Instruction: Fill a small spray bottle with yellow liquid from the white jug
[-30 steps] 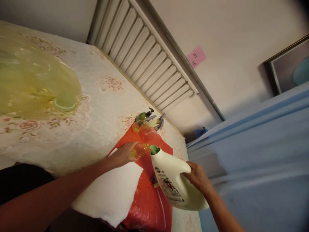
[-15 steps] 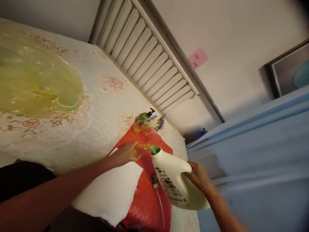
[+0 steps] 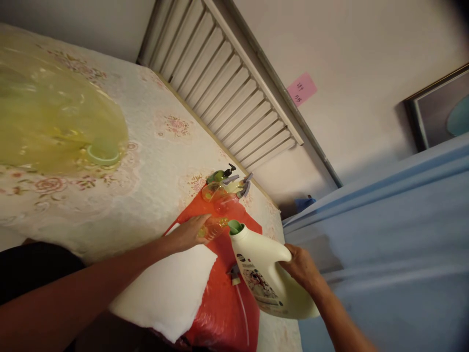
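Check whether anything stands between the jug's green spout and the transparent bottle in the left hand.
Nothing visible does: the green spout sits right by the neck of the transparent bottle, though whether they touch is unclear. The trigger spray head lies aside on the red sheet.

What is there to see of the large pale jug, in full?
The jug is pale cream-green, seemingly plastic, with a moulded handle, a green spout at its top and a printed label too small to read. The right hand grips the handle. It leans, spout toward the small transparent bottle in the left hand; whether they touch is unclear.
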Available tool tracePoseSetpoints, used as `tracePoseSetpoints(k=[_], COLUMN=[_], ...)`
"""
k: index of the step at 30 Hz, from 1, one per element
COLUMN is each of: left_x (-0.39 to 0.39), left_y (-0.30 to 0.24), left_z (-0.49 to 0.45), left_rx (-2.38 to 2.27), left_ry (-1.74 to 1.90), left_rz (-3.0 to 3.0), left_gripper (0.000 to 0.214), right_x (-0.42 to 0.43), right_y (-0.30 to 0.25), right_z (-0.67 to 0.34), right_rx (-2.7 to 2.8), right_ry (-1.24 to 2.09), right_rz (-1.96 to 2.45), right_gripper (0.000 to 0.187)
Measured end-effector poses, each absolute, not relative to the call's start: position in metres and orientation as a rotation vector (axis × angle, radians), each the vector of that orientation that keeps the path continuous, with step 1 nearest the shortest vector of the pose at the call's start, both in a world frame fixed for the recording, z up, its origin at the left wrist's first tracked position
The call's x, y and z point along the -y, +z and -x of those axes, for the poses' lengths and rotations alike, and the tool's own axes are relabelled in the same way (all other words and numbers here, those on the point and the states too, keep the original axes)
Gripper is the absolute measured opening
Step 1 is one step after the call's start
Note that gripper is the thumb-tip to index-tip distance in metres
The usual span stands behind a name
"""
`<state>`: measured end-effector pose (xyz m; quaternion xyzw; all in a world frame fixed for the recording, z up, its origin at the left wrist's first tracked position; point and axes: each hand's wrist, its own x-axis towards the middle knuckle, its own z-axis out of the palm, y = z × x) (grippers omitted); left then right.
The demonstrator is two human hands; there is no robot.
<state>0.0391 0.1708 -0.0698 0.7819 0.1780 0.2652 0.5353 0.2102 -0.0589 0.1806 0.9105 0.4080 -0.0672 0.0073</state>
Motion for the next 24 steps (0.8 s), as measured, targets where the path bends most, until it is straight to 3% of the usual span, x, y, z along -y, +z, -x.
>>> tracePoseSetpoints(k=[24], left_x=[-0.1697], left_y=[-0.0683], left_z=[-0.0381], left_rx=[-0.435], left_ry=[0.641], left_rz=[-1.875], left_gripper=[0.077], right_x=[0.0550], right_y=[0.1851], right_z=[-0.2080], right_rx=[-1.251], right_ry=[-0.211], right_rz=[-2.828], right_gripper=[0.015])
